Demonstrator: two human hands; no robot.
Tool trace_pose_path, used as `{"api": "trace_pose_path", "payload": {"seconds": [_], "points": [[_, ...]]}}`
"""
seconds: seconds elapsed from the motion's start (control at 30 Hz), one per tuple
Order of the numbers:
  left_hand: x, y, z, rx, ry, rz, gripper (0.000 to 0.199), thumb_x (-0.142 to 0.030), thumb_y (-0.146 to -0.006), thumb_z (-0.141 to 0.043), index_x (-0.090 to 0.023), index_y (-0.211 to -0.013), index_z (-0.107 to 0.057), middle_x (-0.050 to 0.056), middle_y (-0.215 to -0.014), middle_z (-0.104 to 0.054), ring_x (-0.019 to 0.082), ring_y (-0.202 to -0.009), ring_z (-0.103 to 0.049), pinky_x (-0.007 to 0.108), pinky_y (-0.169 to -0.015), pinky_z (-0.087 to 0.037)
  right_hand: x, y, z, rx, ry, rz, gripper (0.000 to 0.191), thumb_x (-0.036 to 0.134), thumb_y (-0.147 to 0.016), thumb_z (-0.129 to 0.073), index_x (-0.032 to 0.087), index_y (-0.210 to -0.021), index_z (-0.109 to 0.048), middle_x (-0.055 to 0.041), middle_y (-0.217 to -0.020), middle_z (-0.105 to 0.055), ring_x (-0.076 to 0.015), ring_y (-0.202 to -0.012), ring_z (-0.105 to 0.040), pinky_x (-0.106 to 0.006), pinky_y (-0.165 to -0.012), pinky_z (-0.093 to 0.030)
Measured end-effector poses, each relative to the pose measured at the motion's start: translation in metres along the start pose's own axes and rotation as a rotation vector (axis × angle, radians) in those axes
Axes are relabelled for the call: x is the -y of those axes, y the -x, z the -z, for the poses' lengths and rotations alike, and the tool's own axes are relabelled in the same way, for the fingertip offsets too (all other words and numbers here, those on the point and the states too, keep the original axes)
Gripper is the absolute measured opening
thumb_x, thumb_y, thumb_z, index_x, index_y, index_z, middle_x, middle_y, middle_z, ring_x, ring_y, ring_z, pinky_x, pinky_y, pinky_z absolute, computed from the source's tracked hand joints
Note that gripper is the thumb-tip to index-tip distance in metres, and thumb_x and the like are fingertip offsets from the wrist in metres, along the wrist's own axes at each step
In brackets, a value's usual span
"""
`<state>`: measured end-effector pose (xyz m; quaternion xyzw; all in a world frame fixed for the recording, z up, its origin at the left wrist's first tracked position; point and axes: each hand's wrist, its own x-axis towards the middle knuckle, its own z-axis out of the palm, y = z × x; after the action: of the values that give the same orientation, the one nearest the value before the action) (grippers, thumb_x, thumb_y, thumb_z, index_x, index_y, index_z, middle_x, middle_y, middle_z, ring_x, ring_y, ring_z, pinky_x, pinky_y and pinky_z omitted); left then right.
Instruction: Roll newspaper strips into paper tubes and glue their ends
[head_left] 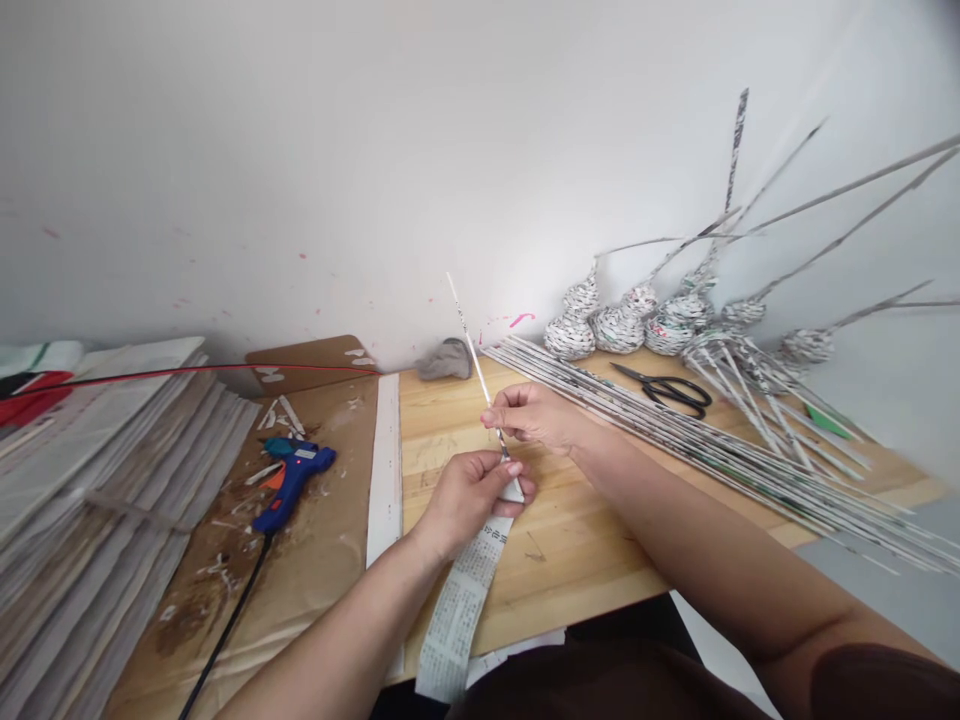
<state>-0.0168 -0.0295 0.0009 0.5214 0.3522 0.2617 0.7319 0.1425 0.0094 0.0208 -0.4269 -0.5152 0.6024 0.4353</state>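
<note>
A strip of printed newspaper [459,610] hangs down toward the table's front edge, its upper end narrowing into a thin rolled paper tube [471,345] that points up and away. My left hand [474,492] pinches the strip where it turns into the tube. Higher up, my right hand [529,415] grips the tube between thumb and fingers. Both hands are closed, a short way above the wooden table. Whatever lies inside the roll is hidden by the paper and my fingers.
Finished paper tubes [675,440] lie in a long bundle on the right, with black scissors [667,388] behind. Several woven paper gourds [570,338] stand by the wall. A blue glue gun [289,490] rests on stained cardboard [315,570] beside stacked newspaper [112,480].
</note>
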Motion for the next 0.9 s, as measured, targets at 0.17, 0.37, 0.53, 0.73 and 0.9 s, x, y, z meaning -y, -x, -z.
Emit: {"api": "trace_pose_path", "payload": {"seconds": [0.17, 0.37, 0.53, 0.73, 0.9], "points": [[-0.001, -0.001, -0.001, -0.016, 0.024, 0.027, 0.031, -0.04, -0.078, -0.062, -0.011, -0.088, -0.066, 0.009, -0.08, -0.069, 0.016, -0.073, -0.064, 0.027, -0.065, -0.053, 0.004, 0.002, 0.002, 0.12, 0.086, -0.021, 0.035, 0.047, -0.072, -0.069, 0.012, -0.077, -0.068, -0.0004, -0.059, -0.057, -0.0055, -0.049, -0.042, -0.018, -0.038, -0.02], [-0.003, 0.001, 0.0, 0.025, 0.041, 0.017, 0.032, -0.041, -0.079, -0.062, -0.011, -0.088, -0.067, 0.01, -0.08, -0.07, 0.017, -0.073, -0.065, 0.024, -0.061, -0.052, 0.003, 0.001, -0.001, 0.021, 0.082, 0.013, 0.035, 0.046, -0.07, -0.072, 0.011, -0.071, -0.068, -0.0014, -0.062, -0.057, -0.0056, -0.052, -0.044, -0.017, -0.04, -0.023], [-0.012, -0.002, 0.009, -0.078, 0.126, -0.081, 0.035, -0.042, -0.078, -0.063, -0.01, -0.09, -0.066, 0.012, -0.083, -0.07, 0.018, -0.071, -0.067, 0.025, -0.059, -0.054, 0.005, 0.005, -0.001, 0.146, 0.01, -0.065, 0.052, 0.058, -0.074, -0.062, 0.014, -0.102, -0.065, -0.0034, -0.076, -0.058, -0.0073, -0.056, -0.05, -0.016, -0.039, -0.029], [-0.028, -0.008, 0.026, -0.3, 0.305, -0.227, 0.031, -0.035, -0.078, -0.065, -0.009, -0.095, -0.065, 0.013, -0.086, -0.07, 0.018, -0.07, -0.068, 0.023, -0.053, -0.055, -0.005, 0.007, -0.016, 0.385, 0.113, -0.123, 0.057, 0.036, -0.058, -0.082, 0.017, -0.105, -0.057, 0.0025, -0.077, -0.056, -0.0057, -0.056, -0.05, -0.013, -0.038, -0.036], [-0.035, -0.007, 0.036, -0.321, 0.378, -0.238, 0.026, -0.031, -0.08, -0.064, -0.01, -0.095, -0.064, 0.014, -0.095, -0.069, 0.02, -0.078, -0.068, 0.021, -0.053, -0.056, -0.017, 0.005, -0.023, 0.493, 0.223, -0.277, 0.036, 0.041, -0.069, -0.073, 0.012, -0.087, -0.06, -0.0034, -0.076, -0.065, -0.0071, -0.048, -0.057, -0.013, -0.031, -0.024]]}}
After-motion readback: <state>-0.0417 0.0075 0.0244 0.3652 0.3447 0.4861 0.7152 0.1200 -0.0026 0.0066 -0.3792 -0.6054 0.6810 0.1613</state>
